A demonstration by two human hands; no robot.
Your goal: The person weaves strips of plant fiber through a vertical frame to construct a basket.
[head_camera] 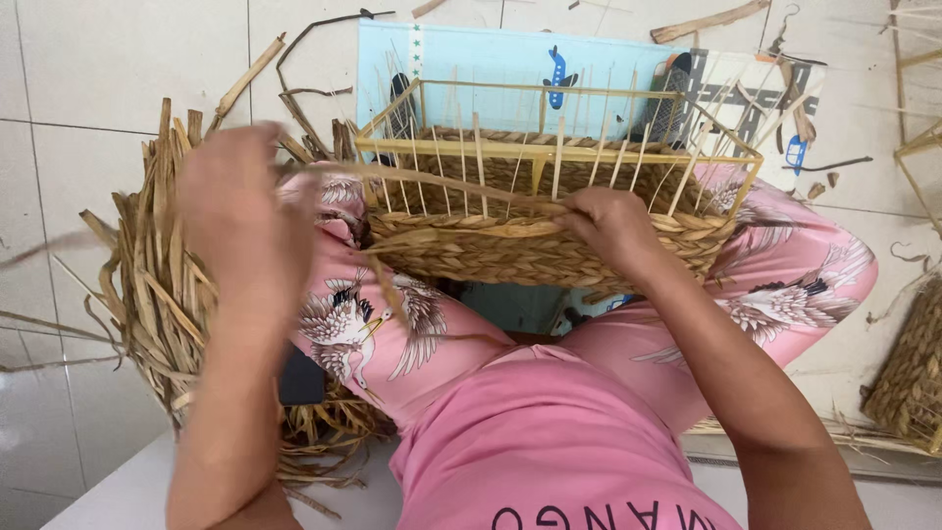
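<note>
left hand (240,211) blurred, fingers closed pulling a straw strand (432,180), right hand (610,226) pinching it against half-woven basket (549,245)

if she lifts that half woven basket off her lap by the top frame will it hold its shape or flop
Probably holds its shape: the half-woven basket is built on a rigid rectangular frame with thin upright ribs. Likely light, since only the lower rows are braided fibre. The loose strand between her left hand and right hand would trail limply and could slacken.
</note>
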